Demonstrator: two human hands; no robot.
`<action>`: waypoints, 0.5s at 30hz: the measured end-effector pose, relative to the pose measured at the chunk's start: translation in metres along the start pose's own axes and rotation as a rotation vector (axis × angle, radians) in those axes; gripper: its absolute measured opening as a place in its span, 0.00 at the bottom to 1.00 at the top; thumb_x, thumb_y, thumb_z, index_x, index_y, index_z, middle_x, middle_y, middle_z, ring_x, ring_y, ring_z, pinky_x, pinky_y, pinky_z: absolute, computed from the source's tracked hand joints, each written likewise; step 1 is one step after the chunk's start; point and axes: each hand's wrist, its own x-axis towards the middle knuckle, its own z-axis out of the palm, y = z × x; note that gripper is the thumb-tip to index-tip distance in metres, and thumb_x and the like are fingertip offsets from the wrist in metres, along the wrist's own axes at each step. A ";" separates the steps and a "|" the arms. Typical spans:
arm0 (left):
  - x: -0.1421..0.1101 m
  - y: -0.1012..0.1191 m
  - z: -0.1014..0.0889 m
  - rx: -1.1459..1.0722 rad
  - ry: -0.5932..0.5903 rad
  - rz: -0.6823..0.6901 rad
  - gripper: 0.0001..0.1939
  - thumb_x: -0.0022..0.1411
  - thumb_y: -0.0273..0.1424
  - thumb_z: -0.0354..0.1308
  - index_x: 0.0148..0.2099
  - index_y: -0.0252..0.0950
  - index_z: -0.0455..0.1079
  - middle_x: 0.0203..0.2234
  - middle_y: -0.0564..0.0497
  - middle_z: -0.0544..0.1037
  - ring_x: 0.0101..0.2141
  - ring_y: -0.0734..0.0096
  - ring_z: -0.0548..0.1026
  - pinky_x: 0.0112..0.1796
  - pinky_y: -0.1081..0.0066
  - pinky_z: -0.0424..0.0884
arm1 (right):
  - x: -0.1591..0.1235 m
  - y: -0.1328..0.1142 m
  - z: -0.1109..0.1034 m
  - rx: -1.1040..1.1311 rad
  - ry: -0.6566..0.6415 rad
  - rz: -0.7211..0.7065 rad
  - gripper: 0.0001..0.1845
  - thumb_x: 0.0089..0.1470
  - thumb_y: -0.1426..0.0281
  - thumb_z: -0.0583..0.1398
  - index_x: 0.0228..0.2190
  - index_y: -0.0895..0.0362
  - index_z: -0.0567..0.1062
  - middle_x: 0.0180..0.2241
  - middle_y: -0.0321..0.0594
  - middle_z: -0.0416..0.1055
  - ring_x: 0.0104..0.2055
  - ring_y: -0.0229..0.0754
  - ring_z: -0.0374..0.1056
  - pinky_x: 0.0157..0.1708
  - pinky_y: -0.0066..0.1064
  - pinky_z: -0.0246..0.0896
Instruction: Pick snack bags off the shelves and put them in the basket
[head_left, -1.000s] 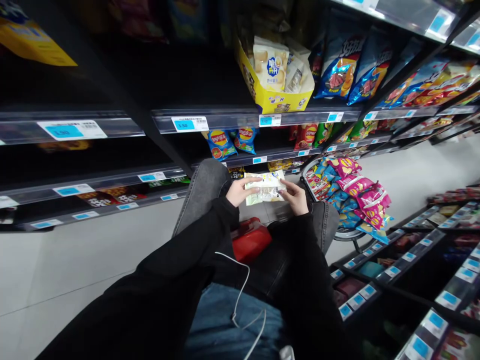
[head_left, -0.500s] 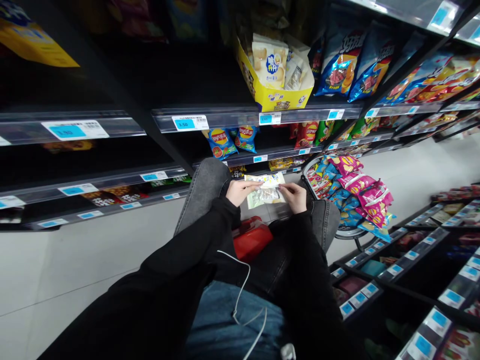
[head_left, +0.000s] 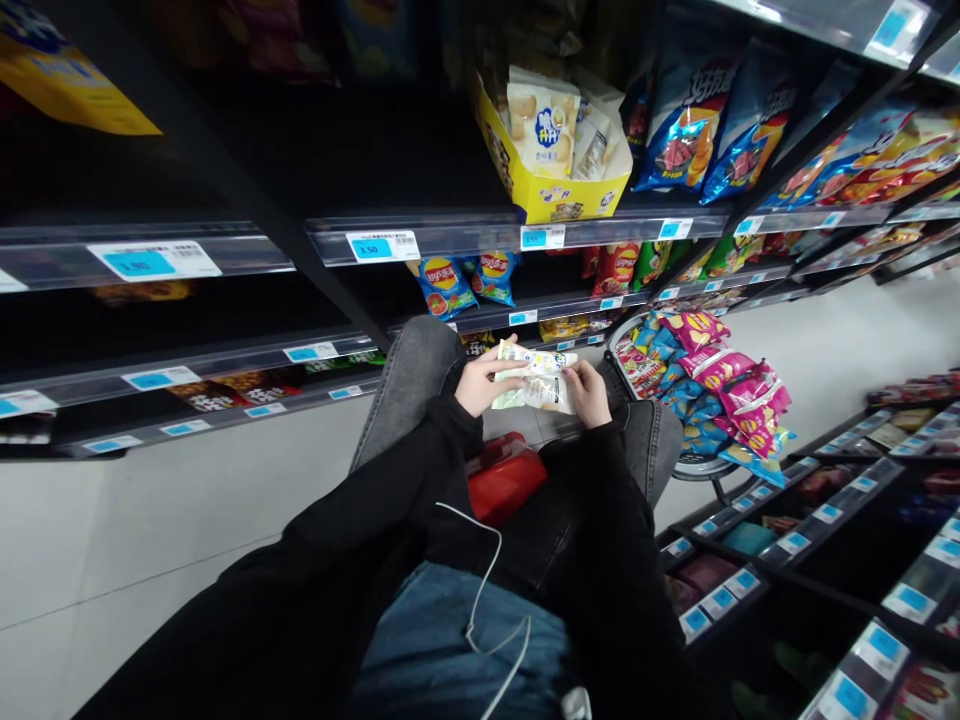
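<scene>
Pale snack packet (head_left: 536, 380) sits between both hands, above the gap between the knees; from where I stand, taking twelve o'clock as straight toward the shelves (head_left: 465, 240), its left end is under the left hand (head_left: 478, 387) at nine o'clock and its other end is with the right hand (head_left: 591, 393) at three; the left fingers are spread a little across the face, one tip showing past the upper edge; the right thumb and fingers pinch the far end, though the fingers behind it are mostly hidden. What has just changed is the grip: half a second ago the left fingers lay straight and close together, and now they part; to my mind this is a regrip, leaving the packet firmly held and the handling unfinished; whether it is sealed I cannot tell. Compared with that earlier frame, the packet's left end tips up slightly; the surroundings keep their places, with the yellow display box (head_left: 574, 203) at twelve o'clock, the basket (head_left: 694, 469) heaped with chip bags (head_left: 739, 390) at three, and a red object (head_left: 506, 480) near six.
</scene>
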 end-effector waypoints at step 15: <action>0.005 0.003 -0.003 0.093 0.067 -0.084 0.11 0.48 0.37 0.61 0.22 0.35 0.72 0.45 0.46 0.73 0.46 0.62 0.70 0.51 0.64 0.62 | 0.000 -0.005 0.004 0.079 -0.061 -0.028 0.15 0.49 0.57 0.55 0.21 0.55 0.62 0.21 0.33 0.60 0.26 0.35 0.55 0.27 0.26 0.53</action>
